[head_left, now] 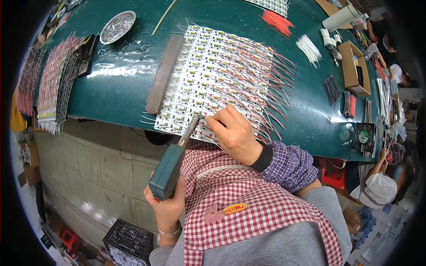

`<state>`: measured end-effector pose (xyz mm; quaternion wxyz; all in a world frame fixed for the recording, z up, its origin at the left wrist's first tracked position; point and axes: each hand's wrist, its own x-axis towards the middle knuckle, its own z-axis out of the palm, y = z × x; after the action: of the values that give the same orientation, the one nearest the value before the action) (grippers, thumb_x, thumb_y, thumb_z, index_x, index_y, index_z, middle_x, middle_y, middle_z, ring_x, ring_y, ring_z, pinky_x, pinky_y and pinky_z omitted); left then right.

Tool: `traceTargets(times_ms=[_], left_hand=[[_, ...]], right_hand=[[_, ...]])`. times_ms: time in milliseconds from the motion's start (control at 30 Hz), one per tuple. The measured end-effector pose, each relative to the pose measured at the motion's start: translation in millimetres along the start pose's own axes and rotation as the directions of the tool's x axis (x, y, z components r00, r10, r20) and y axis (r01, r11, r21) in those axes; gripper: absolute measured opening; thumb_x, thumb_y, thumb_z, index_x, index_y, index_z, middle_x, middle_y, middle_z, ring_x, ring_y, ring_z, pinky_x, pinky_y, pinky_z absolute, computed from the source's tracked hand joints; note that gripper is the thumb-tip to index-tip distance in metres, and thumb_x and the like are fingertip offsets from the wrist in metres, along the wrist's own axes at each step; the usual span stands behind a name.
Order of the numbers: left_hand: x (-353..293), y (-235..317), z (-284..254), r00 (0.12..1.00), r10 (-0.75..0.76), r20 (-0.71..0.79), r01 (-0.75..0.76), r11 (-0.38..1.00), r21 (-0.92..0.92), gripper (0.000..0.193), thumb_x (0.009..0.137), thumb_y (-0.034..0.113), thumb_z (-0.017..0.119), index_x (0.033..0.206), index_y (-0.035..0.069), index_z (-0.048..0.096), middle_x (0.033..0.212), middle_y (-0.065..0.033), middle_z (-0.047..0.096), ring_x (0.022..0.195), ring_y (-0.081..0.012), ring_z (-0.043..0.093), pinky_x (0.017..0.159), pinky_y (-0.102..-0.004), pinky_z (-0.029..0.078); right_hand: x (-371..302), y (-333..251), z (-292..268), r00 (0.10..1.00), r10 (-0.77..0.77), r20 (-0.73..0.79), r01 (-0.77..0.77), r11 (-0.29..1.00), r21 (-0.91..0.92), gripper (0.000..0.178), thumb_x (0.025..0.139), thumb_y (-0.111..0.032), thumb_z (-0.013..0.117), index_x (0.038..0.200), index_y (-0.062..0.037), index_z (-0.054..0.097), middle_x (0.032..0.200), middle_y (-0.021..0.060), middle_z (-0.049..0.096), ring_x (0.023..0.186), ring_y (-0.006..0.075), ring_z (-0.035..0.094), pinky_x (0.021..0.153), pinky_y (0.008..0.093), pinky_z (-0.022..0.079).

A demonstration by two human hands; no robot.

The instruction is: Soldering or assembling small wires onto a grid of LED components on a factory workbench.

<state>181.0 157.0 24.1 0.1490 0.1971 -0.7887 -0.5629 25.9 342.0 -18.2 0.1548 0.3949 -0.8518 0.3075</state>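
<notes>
My left hand [167, 203] is wrapped round the handle end of a dark green soldering gun [168, 170]. The gun's metal tip points up and touches or nearly touches the near edge of a white circuit board panel [184, 73]. Just right of that tip, my right hand [233, 135] rests over the panel with thumb and fingers pinched together. Whatever they pinch is too small to make out. Rows of small yellow-topped components cover the panel, and many red and white wires [277, 84] fan out over its right side.
A brown bar [164, 75] lies along the panel's left edge. On the green table [115, 84] are a metal bowl [117, 27], bundles of red wires [277, 23], white wires [309, 49] and black wires [331, 89], and a cardboard box [355, 68]. Wired panels [57, 84] hang at left. Co-workers sit at right.
</notes>
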Motion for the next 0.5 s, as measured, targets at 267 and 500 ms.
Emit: traceTargets(times_ms=[267, 500], left_hand=[[-4, -2, -2, 0.997, 0.071, -0.01, -0.07, 0.992, 0.101, 0.022, 0.08, 0.001, 0.079, 0.097, -0.005, 0.066, 0.085, -0.0086, 0.067, 0.069, -0.0144, 0.063, 0.061, -0.0286, 0.048], [-12, -12, -11, 1.0, 0.002, -0.014, -0.001, 0.998, 0.059, 0.021, 0.082, -0.003, 0.078, 0.099, -0.006, 0.065, 0.085, -0.0067, 0.067, 0.064, -0.0096, 0.058, 0.055, -0.0254, 0.046]], right_hand=[[-1, -1, 0, 1.0, 0.002, 0.002, -0.002, 1.0, 0.004, 0.025, 0.076, -0.002, 0.062, 0.101, 0.0029, 0.064, 0.09, 0.0099, 0.054, 0.086, 0.0258, 0.054, 0.072, 0.0339, 0.05], [-1, -2, 0, 1.0, 0.019, 0.004, -0.019, 1.0, 0.014, 0.024, 0.078, -0.001, 0.061, 0.101, 0.0023, 0.064, 0.091, 0.01, 0.055, 0.086, 0.0262, 0.055, 0.071, 0.0347, 0.05]])
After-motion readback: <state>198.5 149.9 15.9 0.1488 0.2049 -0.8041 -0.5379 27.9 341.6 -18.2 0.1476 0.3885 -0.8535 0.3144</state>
